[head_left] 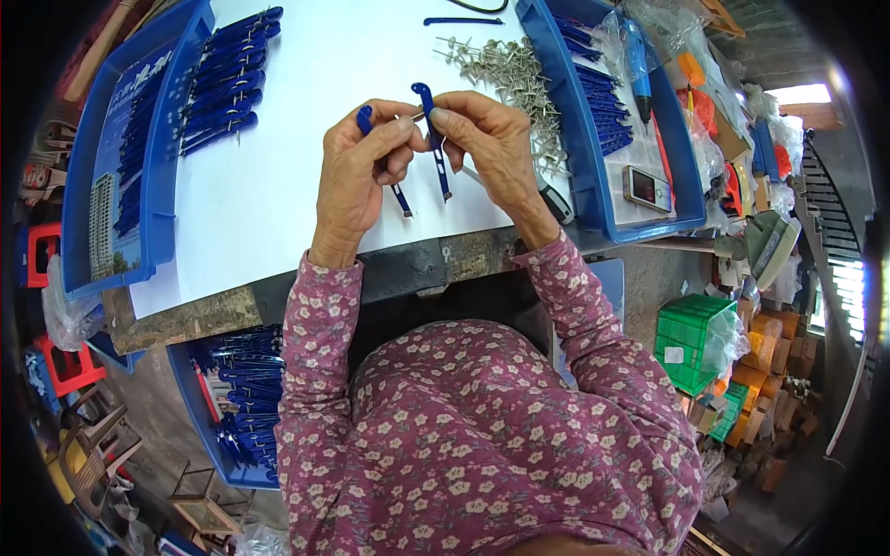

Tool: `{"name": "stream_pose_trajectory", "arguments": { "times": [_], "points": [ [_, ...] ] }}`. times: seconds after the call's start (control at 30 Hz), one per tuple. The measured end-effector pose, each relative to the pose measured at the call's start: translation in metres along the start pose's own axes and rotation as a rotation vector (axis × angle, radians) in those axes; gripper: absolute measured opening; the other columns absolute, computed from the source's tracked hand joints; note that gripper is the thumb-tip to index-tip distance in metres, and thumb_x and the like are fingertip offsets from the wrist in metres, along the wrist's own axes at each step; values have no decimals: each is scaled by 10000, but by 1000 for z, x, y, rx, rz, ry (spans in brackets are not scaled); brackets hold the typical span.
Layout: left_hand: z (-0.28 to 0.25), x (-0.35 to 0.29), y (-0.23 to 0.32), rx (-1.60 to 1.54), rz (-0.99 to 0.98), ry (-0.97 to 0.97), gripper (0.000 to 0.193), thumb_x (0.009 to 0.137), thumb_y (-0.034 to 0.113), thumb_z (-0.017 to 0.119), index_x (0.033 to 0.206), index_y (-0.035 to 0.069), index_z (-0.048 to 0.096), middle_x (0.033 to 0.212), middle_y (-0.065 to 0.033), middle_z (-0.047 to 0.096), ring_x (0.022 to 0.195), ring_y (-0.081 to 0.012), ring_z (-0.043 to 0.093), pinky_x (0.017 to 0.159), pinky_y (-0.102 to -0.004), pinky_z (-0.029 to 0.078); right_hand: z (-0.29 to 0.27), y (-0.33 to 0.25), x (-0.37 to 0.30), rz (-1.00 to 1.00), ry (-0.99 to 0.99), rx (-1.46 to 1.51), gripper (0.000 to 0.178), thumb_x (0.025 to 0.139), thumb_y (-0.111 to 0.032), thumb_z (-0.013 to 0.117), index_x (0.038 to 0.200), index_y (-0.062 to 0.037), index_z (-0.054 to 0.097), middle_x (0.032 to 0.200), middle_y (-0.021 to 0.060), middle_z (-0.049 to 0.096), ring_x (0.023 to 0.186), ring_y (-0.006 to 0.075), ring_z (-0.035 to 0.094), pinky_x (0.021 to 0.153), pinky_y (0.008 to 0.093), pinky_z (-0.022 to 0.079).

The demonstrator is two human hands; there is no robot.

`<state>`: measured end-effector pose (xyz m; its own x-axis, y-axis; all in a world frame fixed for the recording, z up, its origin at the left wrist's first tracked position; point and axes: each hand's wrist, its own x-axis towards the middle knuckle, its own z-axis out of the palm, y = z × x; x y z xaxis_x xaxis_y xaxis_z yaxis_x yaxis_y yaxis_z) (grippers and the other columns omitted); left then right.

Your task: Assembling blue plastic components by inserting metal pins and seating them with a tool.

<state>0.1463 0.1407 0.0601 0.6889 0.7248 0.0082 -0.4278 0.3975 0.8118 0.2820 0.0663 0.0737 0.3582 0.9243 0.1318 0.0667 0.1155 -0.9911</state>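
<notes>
Above the white sheet, my two hands meet with fingertips close together. My left hand is closed round a slim blue slotted strip, whose rounded end stands above the fingers and whose tip shows below. Between thumb and forefinger, my right hand pinches a second blue slotted strip, held nearly upright with its hooked end on top. A small metal piece seems to lie between the fingertips, mostly hidden. Beyond my right hand spreads a pile of silvery metal pins.
Bundled blue strips lie at the left beside a blue tray. The right-hand blue tray holds more strips and a phone; a blue power screwdriver is over it. A dark-handled tool lies by my right wrist.
</notes>
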Motion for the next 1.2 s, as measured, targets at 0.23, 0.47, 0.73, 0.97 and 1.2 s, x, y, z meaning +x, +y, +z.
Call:
{"name": "stream_pose_trajectory", "arguments": {
  "times": [0.23,0.47,0.73,0.97,1.2],
  "points": [
    [12,1,6,18,7,21,93,802,75,557,847,-7,566,644,-62,571,423,-25,372,365,-154,250,-1,-12,1,-86,1,-63,134,836,-67,576,916,36,605,661,35,592,542,53,528,486,167,432],
    [18,1,12,68,16,11,62,785,49,573,835,14,569,579,-18,531,426,-6,362,368,-153,242,0,-20,1,-267,11,-235,70,828,-38,557,858,8,600,650,30,600,542,64,557,475,184,445],
    [23,-2,14,514,342,36,52,794,70,598,778,24,578,585,55,501,505,17,390,433,-137,286,0,-33,-1,-220,-35,-174,63,837,-11,547,842,39,587,637,27,566,542,49,521,496,167,422],
    [28,-1,17,618,402,32,73,799,92,607,796,25,578,581,57,494,513,15,401,438,-141,303,5,-39,-4,-139,33,-221,98,848,-51,525,834,13,598,581,20,579,480,27,476,426,174,374],
    [22,2,15,445,291,62,99,816,106,598,827,8,585,576,38,514,477,7,404,410,-135,294,10,-32,-7,-212,15,-227,208,890,-124,510,1028,5,597,588,4,557,475,16,437,406,154,299]
  ]
}}
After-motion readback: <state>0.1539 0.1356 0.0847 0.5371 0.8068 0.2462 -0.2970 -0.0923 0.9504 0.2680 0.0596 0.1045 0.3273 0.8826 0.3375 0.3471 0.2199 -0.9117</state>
